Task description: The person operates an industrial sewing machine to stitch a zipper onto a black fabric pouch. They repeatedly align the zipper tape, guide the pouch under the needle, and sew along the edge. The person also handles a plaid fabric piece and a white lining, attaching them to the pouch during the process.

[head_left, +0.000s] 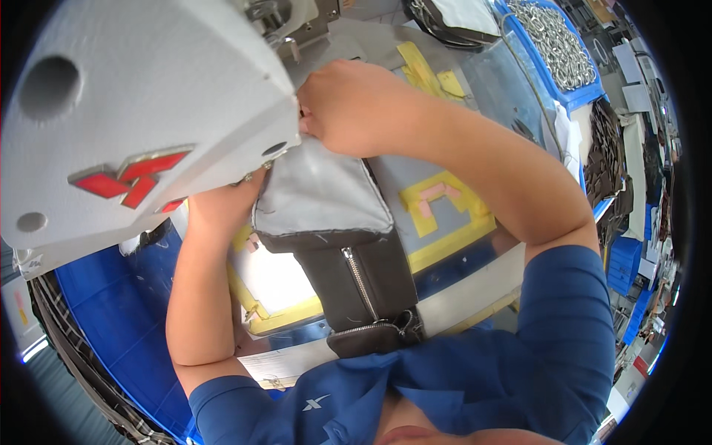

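Note:
A dark bag (356, 285) with a silver zipper and pale grey lining lies across the sewing machine's bed, its lower end close against my shirt. My right hand (348, 107) is closed at the far end of the grey lining, knuckles up, gripping the bag's edge beside the machine head. The sewing machine head (163, 111), light grey with a red emblem, hides the bag's far left part. My left hand (248, 189) reaches under the machine head at the lining's left side; its fingers are hidden behind the machine.
Yellow tape (445, 208) marks the work surface around the bag. A blue bin (122, 319) stands at the lower left. At the far right a blue tray (575, 96) holds many metal rings or clips. Another dark bag (445, 26) lies at the back. Brown pieces (608, 156) are stacked at right.

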Action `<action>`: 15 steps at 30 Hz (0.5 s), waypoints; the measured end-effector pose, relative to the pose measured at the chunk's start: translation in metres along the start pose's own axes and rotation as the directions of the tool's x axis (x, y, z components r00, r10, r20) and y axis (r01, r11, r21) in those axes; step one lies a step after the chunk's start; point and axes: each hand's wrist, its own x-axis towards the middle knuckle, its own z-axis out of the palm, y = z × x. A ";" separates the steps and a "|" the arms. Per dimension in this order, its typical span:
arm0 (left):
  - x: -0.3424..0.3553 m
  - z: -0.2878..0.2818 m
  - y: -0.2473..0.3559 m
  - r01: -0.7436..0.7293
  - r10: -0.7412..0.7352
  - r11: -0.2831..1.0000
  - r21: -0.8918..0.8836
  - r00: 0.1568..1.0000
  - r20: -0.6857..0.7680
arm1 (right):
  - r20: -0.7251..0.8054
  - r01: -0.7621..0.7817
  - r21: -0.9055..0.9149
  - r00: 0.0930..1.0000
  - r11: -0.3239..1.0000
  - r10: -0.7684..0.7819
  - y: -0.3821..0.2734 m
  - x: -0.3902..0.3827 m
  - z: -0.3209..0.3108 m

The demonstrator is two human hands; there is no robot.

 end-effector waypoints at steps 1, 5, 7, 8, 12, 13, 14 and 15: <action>-0.001 0.000 0.000 0.017 -0.017 0.999 -0.045 1.000 -0.004 | 0.001 0.005 -0.015 1.000 1.000 -0.005 0.001 -0.002 -0.001; -0.003 0.000 -0.003 0.030 -0.029 0.991 -0.129 1.000 0.009 | 0.026 0.005 -0.039 1.000 0.999 -0.004 0.003 -0.008 -0.007; -0.004 -0.001 -0.002 0.034 -0.032 0.991 -0.126 0.999 0.018 | 0.042 -0.008 -0.037 0.999 0.999 0.009 0.003 -0.007 -0.009; -0.003 -0.001 -0.001 0.037 -0.035 0.992 -0.124 0.999 0.021 | 0.047 -0.019 -0.039 0.999 0.999 0.021 0.003 -0.008 -0.009; -0.003 -0.002 0.002 -0.021 0.022 0.995 -0.093 1.000 0.010 | 0.022 0.013 -0.023 1.000 1.000 -0.013 0.006 -0.008 -0.007; -0.003 -0.002 0.002 -0.001 0.003 0.994 -0.108 1.000 0.017 | 0.025 0.005 -0.030 1.000 1.000 -0.004 0.006 -0.007 -0.007; -0.004 -0.003 0.002 0.021 -0.018 0.992 -0.123 1.000 0.023 | 0.028 -0.003 -0.038 1.000 0.999 0.004 0.005 -0.006 -0.007; -0.005 -0.003 0.001 0.005 -0.003 0.995 -0.104 1.000 0.021 | 0.036 -0.008 -0.048 0.999 0.999 0.010 0.004 -0.005 -0.007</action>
